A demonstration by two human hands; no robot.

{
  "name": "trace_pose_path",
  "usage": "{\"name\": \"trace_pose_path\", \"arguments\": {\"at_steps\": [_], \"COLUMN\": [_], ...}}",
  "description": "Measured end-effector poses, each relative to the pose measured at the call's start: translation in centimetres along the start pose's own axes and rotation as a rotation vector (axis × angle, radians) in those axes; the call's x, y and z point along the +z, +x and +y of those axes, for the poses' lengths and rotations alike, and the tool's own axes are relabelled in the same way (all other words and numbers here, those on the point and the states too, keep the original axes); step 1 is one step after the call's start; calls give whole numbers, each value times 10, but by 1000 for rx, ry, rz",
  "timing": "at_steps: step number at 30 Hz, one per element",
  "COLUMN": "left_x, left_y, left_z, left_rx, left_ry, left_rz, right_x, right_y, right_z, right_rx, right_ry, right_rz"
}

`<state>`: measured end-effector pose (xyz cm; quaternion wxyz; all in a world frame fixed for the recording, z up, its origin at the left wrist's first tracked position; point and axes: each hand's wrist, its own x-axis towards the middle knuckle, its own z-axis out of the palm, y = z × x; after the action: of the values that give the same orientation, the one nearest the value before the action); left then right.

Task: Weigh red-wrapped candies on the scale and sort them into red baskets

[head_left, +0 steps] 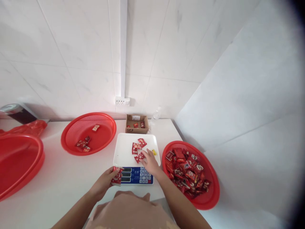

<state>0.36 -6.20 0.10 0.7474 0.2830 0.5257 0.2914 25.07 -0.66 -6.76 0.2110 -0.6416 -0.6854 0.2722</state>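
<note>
A white weighing scale point(124, 152) with a blue keypad stands in front of me on the white table. Several red candy packets point(137, 147) lie on its platform. My right hand point(149, 163) rests on the platform's near right, fingers touching one red packet; a small yellow piece point(154, 152) lies just beyond it. My left hand point(106, 181) is closed round a red packet point(116, 176) at the scale's near left corner.
A red basket point(209, 194) full of red packets sits to the right. Another red basket point(71, 140) with a few packets is at the back left. A small cardboard box point(136, 124) stands behind the scale. A large red basin point(19, 165) is at the far left.
</note>
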Motion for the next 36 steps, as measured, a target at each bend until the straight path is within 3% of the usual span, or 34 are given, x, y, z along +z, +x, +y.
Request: {"name": "trace_pose_path", "arguments": {"at_steps": [4,10,16,20,24,28,36], "left_x": [2,-1,-4,-5,-6,-5,-5], "left_y": [0,-2,0,0,-1,0,1], "left_z": [2,2,-1,0,0,0,0], "left_rx": [6,14,10,31,18,11,10], "left_ry": [-11,-14,-13,-24,-27,-26,-18], "left_rz": [5,-2,-1,-14,2,-3,-27], "right_x": [18,8,2,-5,-14,-8,5], "right_y": [-1,14,29,22,4,-4,9], "right_z": [-16,-35,-43,-34,-8,12,-6], "right_rx": [-70,-90,-50,-35,75,87,-41], "right_ry": [-26,-143,-262,-270,-268,-150,52], "right_rz": [-54,77,-111,-21,89,120,100]}}
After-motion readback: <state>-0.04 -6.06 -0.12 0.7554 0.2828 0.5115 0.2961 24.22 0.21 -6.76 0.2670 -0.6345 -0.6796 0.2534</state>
